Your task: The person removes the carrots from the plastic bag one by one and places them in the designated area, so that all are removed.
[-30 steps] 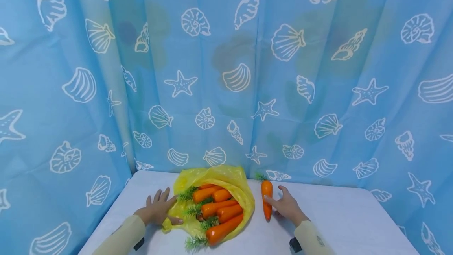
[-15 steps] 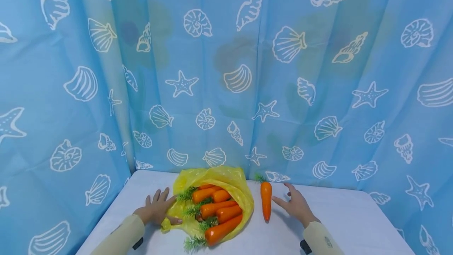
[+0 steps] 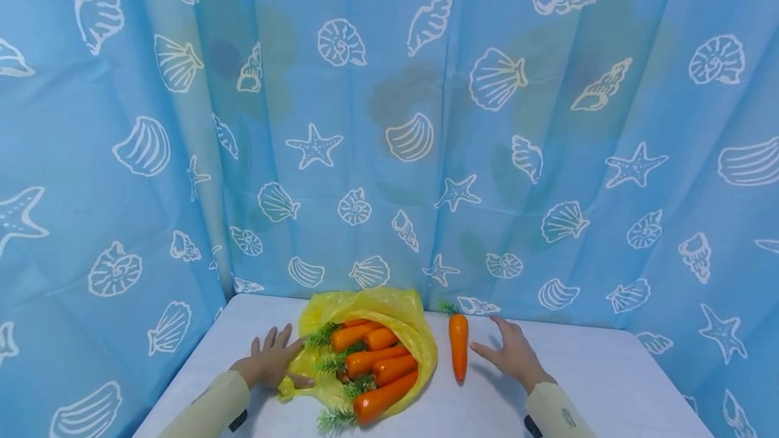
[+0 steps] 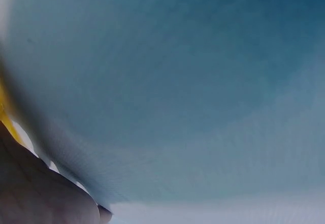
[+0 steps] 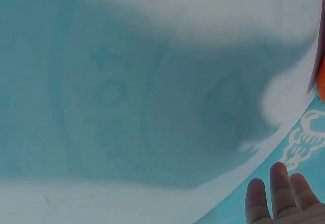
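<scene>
A yellow plastic bag (image 3: 420, 336) lies on the table with its mouth toward the left, and several orange carrots (image 3: 389, 397) with green tops lie in its opening. My left hand (image 3: 270, 360) rests on the bag's left edge, fingers spread and straight. To the right of the bag a single carrot (image 3: 459, 350) lies lengthwise, its green top toward the curtain. Just right of that carrot is my right hand (image 3: 514, 357), apart from it, thumb and fingers extended with nothing between them. In the right wrist view the fingers (image 5: 281, 188) show straight, and a sliver of carrot (image 5: 321, 82) appears at the right edge.
The white table (image 3: 602, 377) stretches out on the right side. A blue curtain (image 3: 389, 188) printed with white shells and starfish hangs right behind the table's back edge and along both sides.
My right hand has let go of the single carrot and drawn back to the right. The carrot stays in about the same place. The left hand and the bag have hardly moved.
</scene>
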`<state>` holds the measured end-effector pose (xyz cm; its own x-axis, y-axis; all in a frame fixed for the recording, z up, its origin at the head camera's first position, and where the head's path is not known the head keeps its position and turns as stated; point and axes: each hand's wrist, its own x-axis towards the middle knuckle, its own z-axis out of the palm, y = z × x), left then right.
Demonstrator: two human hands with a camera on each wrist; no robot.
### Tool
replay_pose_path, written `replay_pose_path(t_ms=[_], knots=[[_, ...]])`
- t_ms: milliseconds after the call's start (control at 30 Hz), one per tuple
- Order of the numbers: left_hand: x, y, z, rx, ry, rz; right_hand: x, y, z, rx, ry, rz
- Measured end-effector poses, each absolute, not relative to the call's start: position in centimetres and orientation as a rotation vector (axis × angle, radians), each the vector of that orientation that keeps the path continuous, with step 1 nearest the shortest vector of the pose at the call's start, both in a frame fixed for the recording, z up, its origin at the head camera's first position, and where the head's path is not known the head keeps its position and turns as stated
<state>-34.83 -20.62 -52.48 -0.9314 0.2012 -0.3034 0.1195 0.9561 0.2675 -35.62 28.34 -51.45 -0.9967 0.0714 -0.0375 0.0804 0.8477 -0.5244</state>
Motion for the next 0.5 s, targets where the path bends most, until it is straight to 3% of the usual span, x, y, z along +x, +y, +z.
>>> replay_pose_path(t_ms=[500], knots=[[-35.13, -20.74, -52.92, 0.226, 2.78, 0.341, -35.21, 28.77, -50.75, -0.099, 3.225, -0.437]])
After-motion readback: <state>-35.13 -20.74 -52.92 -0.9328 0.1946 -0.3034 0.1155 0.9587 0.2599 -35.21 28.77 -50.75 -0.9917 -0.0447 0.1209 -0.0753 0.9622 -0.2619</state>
